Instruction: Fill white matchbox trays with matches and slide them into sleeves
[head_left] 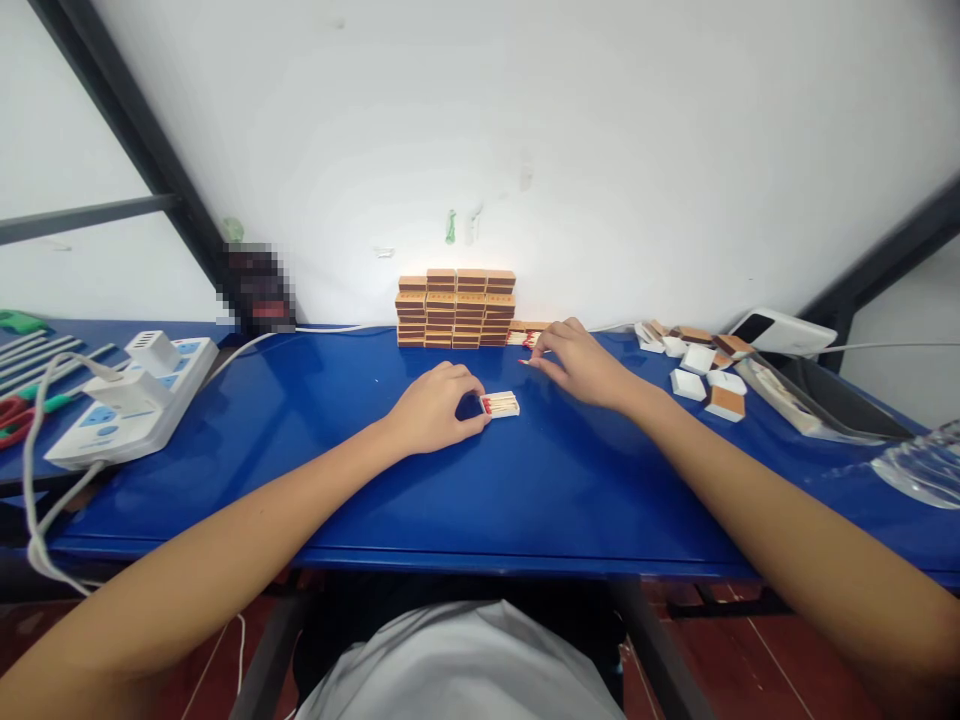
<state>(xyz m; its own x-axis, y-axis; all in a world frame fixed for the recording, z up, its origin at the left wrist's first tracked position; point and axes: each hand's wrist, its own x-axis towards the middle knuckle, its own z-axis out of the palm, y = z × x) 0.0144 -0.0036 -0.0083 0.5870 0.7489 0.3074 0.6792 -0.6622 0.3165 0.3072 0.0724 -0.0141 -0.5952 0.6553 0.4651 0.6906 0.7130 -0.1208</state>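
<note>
Left hand (435, 410) curled, right hand (581, 365) outstretched

Mid blue metal table (337, 480): small white cardboard tray of matches (501, 404), held at its near end by left hand (435, 408). Behind, against wall, stacked brown matchboxes (456, 308). Just right of stack, loose red-tipped matches (529, 338) under right hand (581, 365). Farther right, scattered white trays and brown sleeves (701, 375). Far left, white plastic power strip (127, 400).

You have a plain blue table (450, 490) before you. The stack (455, 308) of boxes is tan with dark brown bands. The tray (514, 411) is white, and its matches (496, 404) are pale with red heads. The loose trays (697, 358) are white. The power strip (127, 415) is white with light-blue patches.
</note>
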